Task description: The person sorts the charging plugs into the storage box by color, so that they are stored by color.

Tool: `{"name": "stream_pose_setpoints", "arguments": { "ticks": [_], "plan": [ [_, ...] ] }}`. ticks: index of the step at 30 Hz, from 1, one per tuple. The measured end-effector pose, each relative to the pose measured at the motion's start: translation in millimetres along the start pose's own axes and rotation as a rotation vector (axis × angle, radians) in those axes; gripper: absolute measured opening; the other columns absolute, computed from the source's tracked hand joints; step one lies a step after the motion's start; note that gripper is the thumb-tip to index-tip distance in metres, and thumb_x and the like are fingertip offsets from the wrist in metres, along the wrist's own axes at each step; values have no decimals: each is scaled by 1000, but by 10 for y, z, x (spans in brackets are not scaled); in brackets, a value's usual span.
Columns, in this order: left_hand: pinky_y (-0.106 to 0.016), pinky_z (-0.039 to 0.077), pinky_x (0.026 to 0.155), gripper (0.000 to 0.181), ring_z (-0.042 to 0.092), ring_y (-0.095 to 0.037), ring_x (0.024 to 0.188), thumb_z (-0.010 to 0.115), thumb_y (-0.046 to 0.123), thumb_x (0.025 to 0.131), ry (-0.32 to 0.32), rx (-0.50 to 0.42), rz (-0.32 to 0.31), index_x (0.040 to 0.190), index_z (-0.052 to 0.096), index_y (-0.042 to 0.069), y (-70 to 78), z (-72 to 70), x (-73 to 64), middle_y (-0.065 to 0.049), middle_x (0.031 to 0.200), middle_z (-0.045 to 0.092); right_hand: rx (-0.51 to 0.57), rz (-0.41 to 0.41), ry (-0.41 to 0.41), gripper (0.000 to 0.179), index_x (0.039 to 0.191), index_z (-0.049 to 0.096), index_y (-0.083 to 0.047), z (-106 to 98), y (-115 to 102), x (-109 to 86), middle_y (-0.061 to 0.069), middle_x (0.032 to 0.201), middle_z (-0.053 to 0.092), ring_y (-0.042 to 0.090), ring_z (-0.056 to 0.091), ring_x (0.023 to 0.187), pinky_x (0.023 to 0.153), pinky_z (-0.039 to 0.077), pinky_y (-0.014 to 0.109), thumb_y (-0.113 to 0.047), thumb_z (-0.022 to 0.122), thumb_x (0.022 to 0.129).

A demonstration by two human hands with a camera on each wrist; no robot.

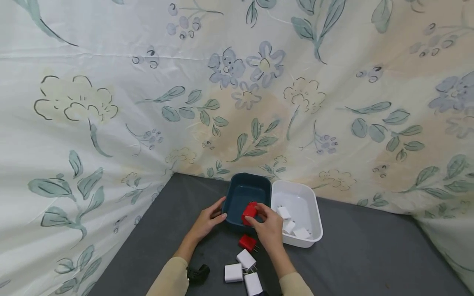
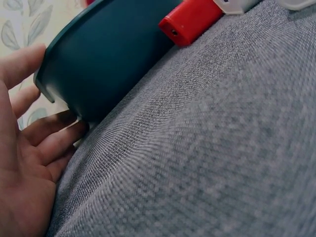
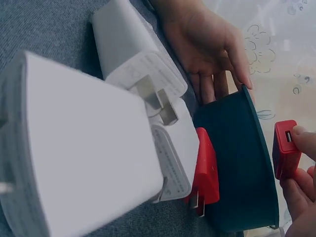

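Observation:
My right hand (image 1: 269, 226) pinches a red USB charger (image 1: 249, 213) between thumb and fingers, over the near part of a dark teal bin (image 1: 244, 181). In the right wrist view, this charger (image 3: 286, 143) shows its USB port, beyond the bin's rim. My left hand (image 1: 206, 220) touches the bin's left side, thumb at the rim and fingers loosely against the outer wall. A second red charger (image 1: 247, 242) lies on the table just in front of the bin, prongs pointing right. Nearer me lie three white chargers (image 1: 233, 273), close together with prongs out.
A white bin (image 1: 296, 192) stands against the teal bin's right side and holds several white chargers (image 1: 284, 212). The dark grey table (image 1: 355, 246) runs up to a floral cloth (image 1: 333, 156) hanging behind. A black object (image 1: 198, 274) sits by my left wrist.

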State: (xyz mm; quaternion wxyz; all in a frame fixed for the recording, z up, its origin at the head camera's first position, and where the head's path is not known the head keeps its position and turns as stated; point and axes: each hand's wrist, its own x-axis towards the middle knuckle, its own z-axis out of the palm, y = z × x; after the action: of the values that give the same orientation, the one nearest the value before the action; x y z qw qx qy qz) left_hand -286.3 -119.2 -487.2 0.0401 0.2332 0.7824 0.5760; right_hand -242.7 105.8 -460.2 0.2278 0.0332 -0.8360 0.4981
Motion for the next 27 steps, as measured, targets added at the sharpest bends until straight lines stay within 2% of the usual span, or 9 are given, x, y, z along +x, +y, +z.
{"name": "stream_pose_setpoints", "arguments": {
  "ticks": [5,16,27],
  "plan": [
    [-47,43,107,62,49,-35,133,57,20,99,9,-4,2,153,29,7,9,-5,-15,-23,148,44,13,-15,-22,54,121,66,0,61,-21,0,13,111,72,25,72,95,86,56,37,-18,85,74],
    [-47,44,106,63,50,-37,133,56,20,99,-2,-29,12,154,28,8,-17,5,0,-25,148,43,31,-7,-13,54,121,67,-3,160,-49,-9,11,112,73,24,72,95,85,57,36,-19,86,72],
    [-48,45,105,63,50,-38,132,57,21,99,0,-24,20,153,29,7,-10,4,-8,-27,148,42,-10,-18,-13,54,119,68,-3,238,-69,-24,11,109,73,24,72,95,85,57,36,-20,87,72]
  ]
}}
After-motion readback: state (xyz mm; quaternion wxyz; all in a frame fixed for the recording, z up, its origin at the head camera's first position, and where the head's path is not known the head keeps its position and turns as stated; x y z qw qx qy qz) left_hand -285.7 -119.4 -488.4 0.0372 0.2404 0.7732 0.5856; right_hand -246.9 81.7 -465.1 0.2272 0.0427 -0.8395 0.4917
